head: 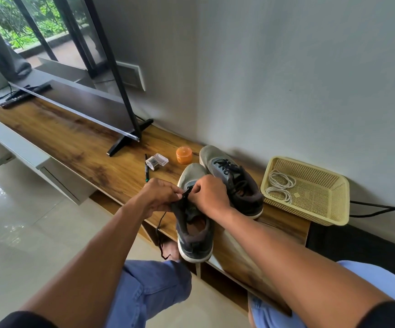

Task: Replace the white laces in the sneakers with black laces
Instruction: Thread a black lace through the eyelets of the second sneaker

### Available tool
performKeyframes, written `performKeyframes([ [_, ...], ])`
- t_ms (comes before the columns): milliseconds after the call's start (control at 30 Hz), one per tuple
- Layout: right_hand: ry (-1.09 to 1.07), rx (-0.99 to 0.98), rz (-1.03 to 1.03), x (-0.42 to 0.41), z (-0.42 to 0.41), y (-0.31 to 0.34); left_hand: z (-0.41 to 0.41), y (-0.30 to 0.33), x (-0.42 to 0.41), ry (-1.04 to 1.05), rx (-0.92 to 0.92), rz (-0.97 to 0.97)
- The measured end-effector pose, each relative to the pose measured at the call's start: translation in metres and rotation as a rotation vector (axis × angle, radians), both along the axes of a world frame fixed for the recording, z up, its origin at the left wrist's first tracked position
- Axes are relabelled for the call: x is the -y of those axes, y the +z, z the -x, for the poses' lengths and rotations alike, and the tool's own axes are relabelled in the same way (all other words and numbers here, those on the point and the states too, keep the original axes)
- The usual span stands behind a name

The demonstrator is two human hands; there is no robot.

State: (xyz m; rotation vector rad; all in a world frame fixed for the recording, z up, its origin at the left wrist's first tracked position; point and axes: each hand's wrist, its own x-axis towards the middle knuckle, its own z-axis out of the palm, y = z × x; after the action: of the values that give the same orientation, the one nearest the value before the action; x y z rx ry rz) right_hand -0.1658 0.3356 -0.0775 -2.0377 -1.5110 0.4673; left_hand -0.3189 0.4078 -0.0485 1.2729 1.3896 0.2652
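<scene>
Both hands, left (pixel 157 197) and right (pixel 207 194), pinch the black lace (pixel 162 220) at the near sneaker (pixel 193 223); basket (pixel 310 188) right of it holds 2 white laces (pixel 280 185).

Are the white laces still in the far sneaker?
No, the far sneaker carries black lacing, and the white laces lie coiled in the basket.

No text, brand or number can be read; faint marks are seen on the pen (pixel 147 171) beside the orange jar (pixel 184 155), too small to read.
</scene>
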Motion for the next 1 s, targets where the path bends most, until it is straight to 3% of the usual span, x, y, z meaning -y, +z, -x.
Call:
performKeyframes([
  [433, 0.251, 0.087, -0.050, 0.001, -0.006, 0.009, 0.002, -0.004, -0.006, 0.027, 0.017, 0.026],
  [833, 0.201, 0.110, 0.041, -0.005, -0.003, 0.014, 0.007, -0.002, -0.005, -0.093, 0.106, 0.038],
  [1000, 0.176, 0.006, 0.032, 0.002, -0.006, 0.010, 0.005, -0.004, -0.002, -0.079, 0.140, 0.051],
])
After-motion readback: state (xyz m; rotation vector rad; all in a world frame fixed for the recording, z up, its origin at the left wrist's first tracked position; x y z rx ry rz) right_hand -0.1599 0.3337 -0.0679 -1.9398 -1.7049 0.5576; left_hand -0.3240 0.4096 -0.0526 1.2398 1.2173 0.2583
